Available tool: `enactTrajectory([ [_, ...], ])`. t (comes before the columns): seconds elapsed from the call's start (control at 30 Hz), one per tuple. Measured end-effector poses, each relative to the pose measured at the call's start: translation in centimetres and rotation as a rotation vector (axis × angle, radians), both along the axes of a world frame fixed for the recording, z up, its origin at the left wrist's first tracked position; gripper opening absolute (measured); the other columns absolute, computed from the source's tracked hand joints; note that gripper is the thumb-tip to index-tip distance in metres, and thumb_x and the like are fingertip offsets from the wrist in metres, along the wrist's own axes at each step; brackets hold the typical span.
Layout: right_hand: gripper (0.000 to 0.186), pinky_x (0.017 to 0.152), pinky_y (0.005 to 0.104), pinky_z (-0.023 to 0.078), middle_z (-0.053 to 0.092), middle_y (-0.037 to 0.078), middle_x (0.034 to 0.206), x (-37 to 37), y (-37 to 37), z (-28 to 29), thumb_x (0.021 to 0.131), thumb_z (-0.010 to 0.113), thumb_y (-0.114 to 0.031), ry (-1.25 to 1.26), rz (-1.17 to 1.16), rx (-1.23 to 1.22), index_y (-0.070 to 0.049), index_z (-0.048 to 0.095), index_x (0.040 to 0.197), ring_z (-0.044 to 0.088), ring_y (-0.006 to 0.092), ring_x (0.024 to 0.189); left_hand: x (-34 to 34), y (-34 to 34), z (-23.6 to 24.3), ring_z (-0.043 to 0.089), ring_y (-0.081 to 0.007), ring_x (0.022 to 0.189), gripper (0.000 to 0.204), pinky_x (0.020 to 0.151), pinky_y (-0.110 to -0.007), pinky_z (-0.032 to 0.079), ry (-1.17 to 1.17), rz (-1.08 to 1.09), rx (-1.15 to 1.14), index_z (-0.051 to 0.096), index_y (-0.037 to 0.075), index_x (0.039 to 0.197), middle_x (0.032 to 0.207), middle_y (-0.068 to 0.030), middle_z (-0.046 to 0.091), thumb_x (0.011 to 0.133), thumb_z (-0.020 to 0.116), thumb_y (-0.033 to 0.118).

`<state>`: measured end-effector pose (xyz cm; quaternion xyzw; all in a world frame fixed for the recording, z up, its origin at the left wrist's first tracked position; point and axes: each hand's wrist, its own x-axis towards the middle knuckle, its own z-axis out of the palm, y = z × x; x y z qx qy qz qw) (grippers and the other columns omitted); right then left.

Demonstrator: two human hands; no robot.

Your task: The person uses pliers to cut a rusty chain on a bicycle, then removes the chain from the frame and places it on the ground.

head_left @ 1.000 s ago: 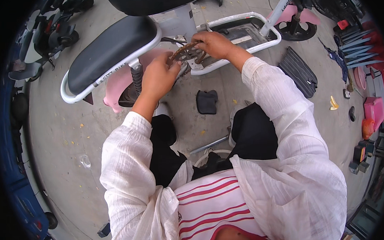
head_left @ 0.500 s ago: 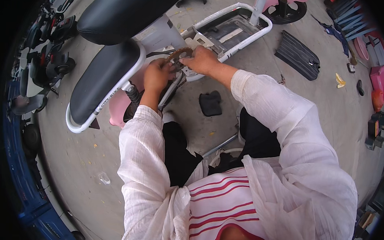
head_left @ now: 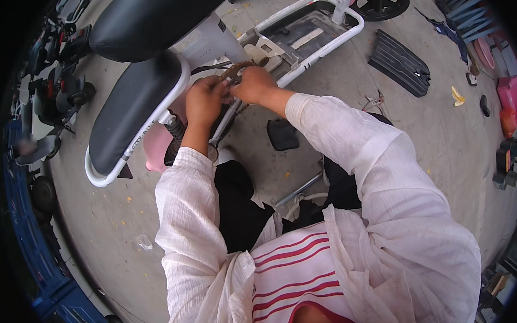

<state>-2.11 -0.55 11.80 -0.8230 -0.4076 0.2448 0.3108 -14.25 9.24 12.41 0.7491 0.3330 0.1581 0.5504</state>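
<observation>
My left hand and my right hand are closed on a rusty toothed sprocket at the middle of a white-framed electric bike, below its large black saddle. My fingertips are partly hidden. A long black rear seat in a white tube rail sits left of my hands, with a pink fender and a dark coil shock beneath it. The open footboard frame lies to the upper right. A black pad lies on the concrete below my hands.
A ribbed black mat and a banana peel lie at right, near pink plastic containers and dark boxes. A metal tool and a steel tube lie on the ground. Scooters and a blue vehicle stand left.
My right hand has moved down and left around the sprocket, closer to my left hand. The camera view has shifted, so the bike's saddle and footboard appear higher and farther left.
</observation>
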Motion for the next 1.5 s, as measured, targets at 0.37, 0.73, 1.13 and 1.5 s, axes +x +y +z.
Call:
enactTrajectory([
  [0.37,0.031,0.072,0.0427,0.052,0.066,0.018,0.084,1.4,-3.7,1.0,0.066,0.07,-0.029,-0.398,0.594,-0.339,-0.002,0.067,0.082,0.065,0.0346,0.084,-0.1,0.0,1.6,0.064,-0.0325,0.078,0.025,0.072,-0.038,0.048,0.219,0.051,0.494,0.066,0.003,0.096,0.082,-0.0171,0.066,0.085,0.062,0.025],
  [0.73,0.035,0.051,0.0343,0.048,0.062,0.011,0.061,18.8,-20.9,1.5,0.07,0.069,-0.03,-0.106,0.03,-0.489,0.004,0.063,0.076,0.06,0.0199,0.053,0.8,0.9,0.0,0.053,-0.0127,0.083,0.021,0.078,-0.027,0.042,0.032,0.16,0.179,0.063,0.003,0.105,0.091,-0.0041,0.063,0.091,0.057,0.018],
  [1.13,0.041,0.051,0.0339,0.049,0.064,0.011,0.07,12.3,-41.2,-14.0,0.072,0.067,-0.041,0.368,-0.602,-0.819,-0.001,0.066,0.082,0.06,0.0212,0.054,-0.3,1.5,-0.5,0.046,-0.0081,0.082,0.02,0.076,-0.023,0.037,-0.106,0.191,-0.138,0.064,0.005,0.107,0.091,0.0024,0.058,0.091,0.058,0.015],
  [1.5,0.049,0.073,0.03,0.049,0.064,0.009,0.093,16.8,-34.1,-3.3,0.088,0.057,-0.042,0.347,-0.477,-0.175,0.002,0.059,0.111,0.06,0.0175,0.082,-0.4,0.2,0.4,0.048,-0.0073,0.08,0.021,0.071,-0.022,0.038,-0.065,0.112,-0.074,0.065,0.005,0.107,0.091,0.0025,0.06,0.091,0.06,0.019],
])
